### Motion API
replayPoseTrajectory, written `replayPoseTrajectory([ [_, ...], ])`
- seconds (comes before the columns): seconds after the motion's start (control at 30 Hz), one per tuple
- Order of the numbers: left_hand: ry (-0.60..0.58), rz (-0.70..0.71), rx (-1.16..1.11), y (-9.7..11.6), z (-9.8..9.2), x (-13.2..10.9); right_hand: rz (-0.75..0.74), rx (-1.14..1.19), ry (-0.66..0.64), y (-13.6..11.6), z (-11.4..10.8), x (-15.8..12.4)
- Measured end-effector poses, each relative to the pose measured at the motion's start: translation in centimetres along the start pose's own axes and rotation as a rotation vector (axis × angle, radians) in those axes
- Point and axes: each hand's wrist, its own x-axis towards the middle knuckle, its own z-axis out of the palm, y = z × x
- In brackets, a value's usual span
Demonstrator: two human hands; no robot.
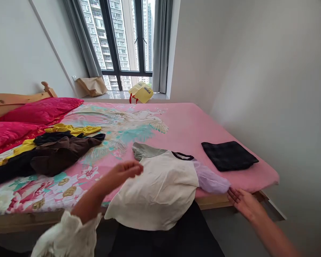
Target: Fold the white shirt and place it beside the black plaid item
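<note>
A cream shirt (160,185) with one grey sleeve, one lilac sleeve (212,180) and a black neckline lies flat at the near edge of the bed, its hem hanging over the side. My left hand (124,172) hovers over the shirt's left shoulder, fingers loosely curled, holding nothing I can see. My right hand (242,201) is open, palm up, fingertips at the cuff of the lilac sleeve by the bed's edge.
The bed has a pink floral sheet (176,125). A folded black garment (228,155) lies at the right. A heap of brown, black and yellow clothes (50,151) sits at the left by red pillows (37,112). Bags stand on the window sill (117,94).
</note>
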Motion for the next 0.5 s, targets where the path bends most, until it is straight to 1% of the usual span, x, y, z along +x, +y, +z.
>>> replayPoseTrajectory([
  [0.03, -0.159, -0.088, -0.031, -2.9, 2.8, -2.2, 0.053, 0.014, 0.052, 1.5, -1.7, 0.8],
  [0.07, -0.29, -0.202, -0.109, -6.0, 5.5, -4.3, 0.084, 0.029, 0.074, 2.8, -3.0, 1.3],
  [0.1, -0.342, -0.335, -0.225, -9.0, 8.2, -6.2, 0.116, 0.045, 0.088, 3.8, -4.0, 1.6],
  [0.13, -0.336, -0.483, -0.363, -12.0, 10.7, -7.8, 0.114, 0.046, 0.077, 4.7, -4.5, 1.6],
  [0.17, -0.254, -0.612, -0.549, -14.6, 13.0, -8.9, 0.112, 0.037, 0.054, 5.3, -4.5, 1.5],
  [0.2, -0.167, -0.716, -0.756, -16.8, 15.1, -9.5, 0.112, 0.022, 0.027, 5.7, -4.1, 1.2],
  [0.23, -0.076, -0.798, -0.944, -18.6, 16.9, -9.5, 0.113, 0.009, -0.006, 5.9, -3.4, 0.9],
  [0.27, 0.015, -0.889, -1.073, -20.0, 18.3, -9.1, 0.117, 0.001, -0.034, 6.0, -2.4, 0.6],
  [0.3, 0.116, -0.941, -1.148, -20.9, 19.4, -8.2, 0.12, 0.001, -0.056, 5.9, -1.3, 0.2],
  [0.33, 0.21, -0.969, -1.165, -21.5, 20.2, -7.0, 0.116, 0.013, -0.07, 5.8, -0.2, -0.1],
  [0.37, 0.295, -0.976, -1.133, -21.8, 20.8, -5.6, 0.1, 0.032, -0.08, 5.5, 0.8, -0.4],
  [0.43, 0.422, -0.93, -1.006, -22.0, 21.1, -2.7, 0.037, 0.074, -0.104, 4.8, 2.2, -0.9],
  [0.5, 0.466, -0.874, -0.895, -22.0, 20.8, -0.4, -0.04, 0.105, -0.153, 3.9, 2.8, -1.4],
])
